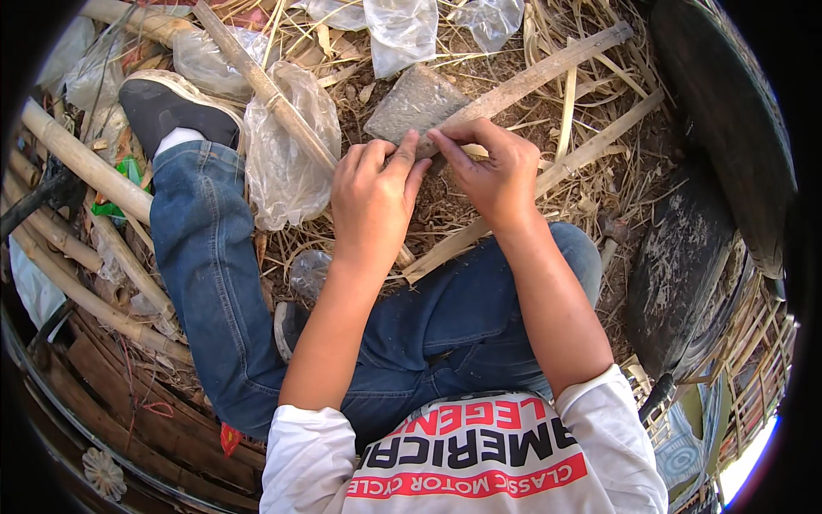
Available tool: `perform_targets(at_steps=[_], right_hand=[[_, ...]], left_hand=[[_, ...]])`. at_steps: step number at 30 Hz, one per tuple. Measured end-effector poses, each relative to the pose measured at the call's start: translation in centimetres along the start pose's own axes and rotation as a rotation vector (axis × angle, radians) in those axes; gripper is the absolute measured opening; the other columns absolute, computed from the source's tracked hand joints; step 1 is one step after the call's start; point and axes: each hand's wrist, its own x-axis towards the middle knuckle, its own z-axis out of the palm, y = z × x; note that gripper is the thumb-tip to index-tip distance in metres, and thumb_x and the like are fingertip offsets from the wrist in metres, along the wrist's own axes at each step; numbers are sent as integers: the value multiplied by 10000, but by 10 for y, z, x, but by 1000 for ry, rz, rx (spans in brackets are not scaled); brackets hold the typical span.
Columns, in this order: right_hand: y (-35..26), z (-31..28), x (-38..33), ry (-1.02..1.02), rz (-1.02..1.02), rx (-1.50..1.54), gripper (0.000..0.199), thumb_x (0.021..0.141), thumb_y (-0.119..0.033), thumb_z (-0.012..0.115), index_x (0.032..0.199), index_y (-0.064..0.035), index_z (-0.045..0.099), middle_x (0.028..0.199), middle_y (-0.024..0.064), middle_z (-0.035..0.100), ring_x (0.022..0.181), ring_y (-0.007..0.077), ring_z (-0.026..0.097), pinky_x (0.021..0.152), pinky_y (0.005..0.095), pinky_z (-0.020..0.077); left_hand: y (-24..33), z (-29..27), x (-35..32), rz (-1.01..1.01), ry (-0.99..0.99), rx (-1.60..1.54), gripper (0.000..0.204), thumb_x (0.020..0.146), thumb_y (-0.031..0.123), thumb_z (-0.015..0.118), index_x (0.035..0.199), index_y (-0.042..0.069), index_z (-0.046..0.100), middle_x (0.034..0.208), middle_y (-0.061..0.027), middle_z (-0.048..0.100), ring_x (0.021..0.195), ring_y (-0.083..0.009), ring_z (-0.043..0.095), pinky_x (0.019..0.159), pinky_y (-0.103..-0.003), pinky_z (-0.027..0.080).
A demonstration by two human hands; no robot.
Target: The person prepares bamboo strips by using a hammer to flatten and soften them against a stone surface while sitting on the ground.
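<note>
Near the middle, my left hand (pixel 372 193) has its fingers closed round the near end of a split bamboo strip (pixel 548 75). My right hand (pixel 497 167) pinches that same end between thumb and forefinger, close beside the left fingertips. The strip slants away to the far right and lies over the edge of a flat grey stone (pixel 413 98). Exactly how the fingertips meet at the strip's end is partly hidden. A second bamboo strip (pixel 599 141) runs below my right wrist, and a bamboo stick (pixel 274 98) passes beneath my left hand.
Clear plastic bags (pixel 295 154) lie among straw and shavings. Bamboo poles (pixel 90 163) crowd the left, beside my dark shoe (pixel 167 107). A dark curved rubber piece (pixel 685 265) stands at right, near a woven basket edge (pixel 766 343). My jeans-clad legs (pixel 218 257) are folded below.
</note>
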Motion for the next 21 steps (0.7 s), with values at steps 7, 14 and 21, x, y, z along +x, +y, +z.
perform_targets(at_steps=[7, 14, 21], right_hand=[[-1, 1, 0, 12, -34, -27, 117, 768, -64, 809, 787, -27, 700, 737, 103, 716, 646, 187, 708, 581, 280, 531], [2, 1, -1, -1, -84, -40, 127, 754, -58, 816, 771, -29, 694, 724, 104, 709, 632, 214, 700, 563, 293, 525], [4, 0, -2, -1, -89, -59, 131, 754, -63, 818, 761, -28, 692, 725, 107, 710, 630, 214, 702, 564, 289, 524]], left_hand=[[6, -4, 4, 50, 53, 61, 306, 765, 120, 777, 1061, 56, 736, 912, -81, 606, 936, -279, 560, 821, -406, 459], [17, -10, 9, -19, -22, 78, 290, 810, 140, 727, 1071, 14, 711, 1020, -110, 591, 1018, -295, 540, 897, -427, 429], [20, -4, 9, -138, -18, -184, 285, 801, 22, 694, 1081, -33, 681, 990, -138, 580, 958, -329, 567, 840, -429, 476]])
